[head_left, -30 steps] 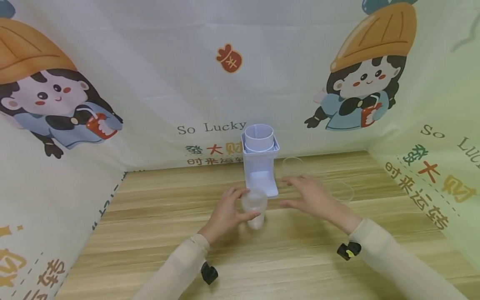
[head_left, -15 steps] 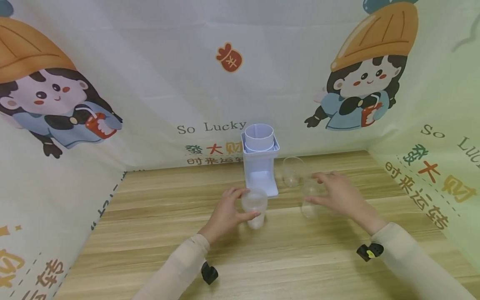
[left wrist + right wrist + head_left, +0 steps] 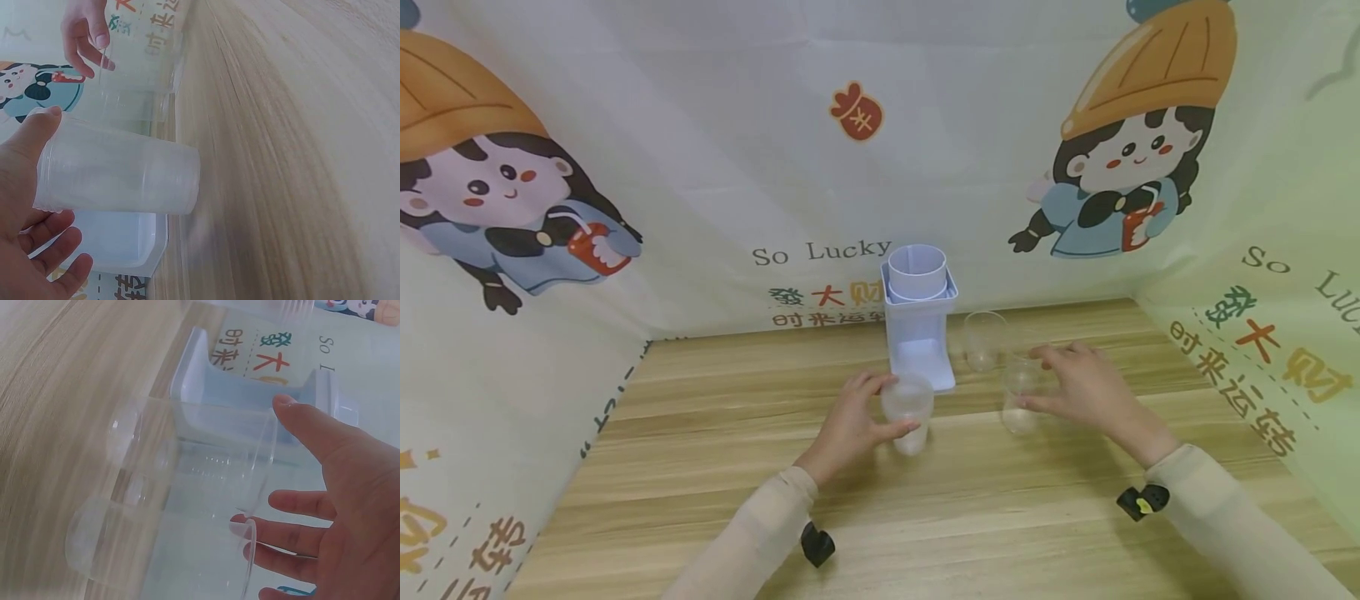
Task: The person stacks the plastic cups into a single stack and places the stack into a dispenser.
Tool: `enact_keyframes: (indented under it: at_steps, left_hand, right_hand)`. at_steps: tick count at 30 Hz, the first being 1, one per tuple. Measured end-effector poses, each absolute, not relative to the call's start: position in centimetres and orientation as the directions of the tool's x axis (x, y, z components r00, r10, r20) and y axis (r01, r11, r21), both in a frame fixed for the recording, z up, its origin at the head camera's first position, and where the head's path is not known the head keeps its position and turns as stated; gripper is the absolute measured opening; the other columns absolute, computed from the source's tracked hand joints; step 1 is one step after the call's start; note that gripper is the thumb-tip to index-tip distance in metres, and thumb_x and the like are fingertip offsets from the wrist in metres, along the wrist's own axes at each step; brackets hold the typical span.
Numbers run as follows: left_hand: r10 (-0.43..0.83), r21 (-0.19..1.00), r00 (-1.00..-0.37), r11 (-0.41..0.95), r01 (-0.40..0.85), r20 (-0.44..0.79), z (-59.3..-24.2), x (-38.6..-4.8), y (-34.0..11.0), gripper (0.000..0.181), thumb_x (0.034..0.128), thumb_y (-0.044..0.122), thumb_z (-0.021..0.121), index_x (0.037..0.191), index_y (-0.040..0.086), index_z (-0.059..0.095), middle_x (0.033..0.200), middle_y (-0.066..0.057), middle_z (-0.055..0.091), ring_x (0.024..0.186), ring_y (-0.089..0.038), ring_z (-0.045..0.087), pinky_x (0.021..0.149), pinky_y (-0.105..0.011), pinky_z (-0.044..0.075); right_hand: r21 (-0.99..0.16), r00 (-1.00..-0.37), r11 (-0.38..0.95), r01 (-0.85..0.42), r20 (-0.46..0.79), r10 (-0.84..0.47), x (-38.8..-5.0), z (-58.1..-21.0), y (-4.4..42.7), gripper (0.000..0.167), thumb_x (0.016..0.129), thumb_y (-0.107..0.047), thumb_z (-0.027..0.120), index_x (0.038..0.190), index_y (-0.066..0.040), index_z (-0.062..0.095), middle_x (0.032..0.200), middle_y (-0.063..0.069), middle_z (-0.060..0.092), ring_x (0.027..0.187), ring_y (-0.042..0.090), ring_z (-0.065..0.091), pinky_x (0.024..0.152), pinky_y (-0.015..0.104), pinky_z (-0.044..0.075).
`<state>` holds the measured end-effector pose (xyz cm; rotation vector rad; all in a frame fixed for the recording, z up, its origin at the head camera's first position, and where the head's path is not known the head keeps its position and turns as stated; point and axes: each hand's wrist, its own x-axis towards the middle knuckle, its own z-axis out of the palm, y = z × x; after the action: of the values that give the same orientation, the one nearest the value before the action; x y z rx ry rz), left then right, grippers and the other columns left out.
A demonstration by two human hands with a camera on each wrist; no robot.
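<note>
My left hand (image 3: 852,425) grips a cloudy plastic cup (image 3: 910,417) near its rim, thumb on the near side. Seen from the left wrist, this cup (image 3: 125,169) stands upright on the table; its cloudy wall may be several nested cups. My right hand (image 3: 1093,396) pinches the rim of a clear plastic cup (image 3: 1019,408) between thumb and fingers. In the right wrist view the thumb touches that clear cup (image 3: 212,444) on one side, with fingers at the other. A second clear cup (image 3: 162,550) stands beside it, hidden behind my hand in the head view.
A pale blue stand (image 3: 921,333) with a round tube in its top stands at the back, beyond both hands. Another clear cup (image 3: 983,346) is just right of it. Wood-grain table (image 3: 925,525) stretches to the printed cloth (image 3: 737,150) behind.
My right hand has moved right, away from the stand's front, to the clear cup and taken its rim. The left hand and its cup have stayed in place.
</note>
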<state>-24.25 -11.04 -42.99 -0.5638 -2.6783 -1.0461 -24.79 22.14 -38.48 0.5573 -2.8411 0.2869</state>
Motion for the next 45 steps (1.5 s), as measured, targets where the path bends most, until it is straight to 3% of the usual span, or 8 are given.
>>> enact_keyframes:
  at_steps: [16, 23, 38, 45]
  left_hand:
    - [0.271, 0.627, -0.91, 0.661, 0.412, 0.312, -42.8, -24.1, -11.0, 0.07, 0.0719, 0.038, 0.088, 0.129, 0.007, 0.061, 0.124, -0.008, 0.061, 0.119, -0.028, 0.056, 0.102, -0.043, 0.05]
    - [0.277, 0.619, -0.908, 0.666, 0.417, 0.314, -42.7, -24.1, -11.1, 0.07, 0.0717, 0.038, 0.088, 0.128, 0.006, 0.062, 0.125, -0.009, 0.061, 0.119, -0.029, 0.056, 0.102, -0.044, 0.05]
    - [0.278, 0.603, -0.904, 0.676, 0.425, 0.325, -42.8, -24.2, -11.1, 0.071, 0.0714, 0.04, 0.088, 0.128, 0.006, 0.062, 0.123, -0.01, 0.061, 0.117, -0.028, 0.057, 0.099, -0.044, 0.051]
    - [0.276, 0.604, -0.903, 0.674, 0.425, 0.328, -42.9, -24.3, -11.1, 0.07, 0.0716, 0.039, 0.088, 0.127, 0.006, 0.062, 0.124, -0.01, 0.062, 0.119, -0.028, 0.057, 0.101, -0.045, 0.05]
  right_hand:
    - [-0.122, -0.882, 0.898, -0.423, 0.28, -0.378, -24.4, -38.3, 21.6, 0.071, 0.08, -0.053, 0.076, 0.131, -0.007, 0.06, 0.109, 0.014, 0.074, 0.112, 0.041, 0.062, 0.102, 0.065, 0.04]
    - [-0.096, -0.847, 0.874, -0.477, 0.314, -0.428, -23.9, -37.9, 20.4, 0.071, 0.077, -0.053, 0.078, 0.13, -0.009, 0.061, 0.107, 0.009, 0.075, 0.109, 0.037, 0.064, 0.098, 0.061, 0.046]
    - [-0.085, -0.782, 0.807, -0.585, 0.325, -0.533, -24.1, -37.5, 16.4, 0.073, 0.079, -0.058, 0.074, 0.133, -0.012, 0.059, 0.123, 0.008, 0.071, 0.117, 0.036, 0.062, 0.109, 0.059, 0.041]
    - [-0.058, -0.752, 0.789, -0.612, 0.351, -0.557, -24.2, -36.6, 15.5, 0.072, 0.077, -0.058, 0.076, 0.131, -0.012, 0.061, 0.121, 0.007, 0.071, 0.111, 0.033, 0.063, 0.104, 0.056, 0.045]
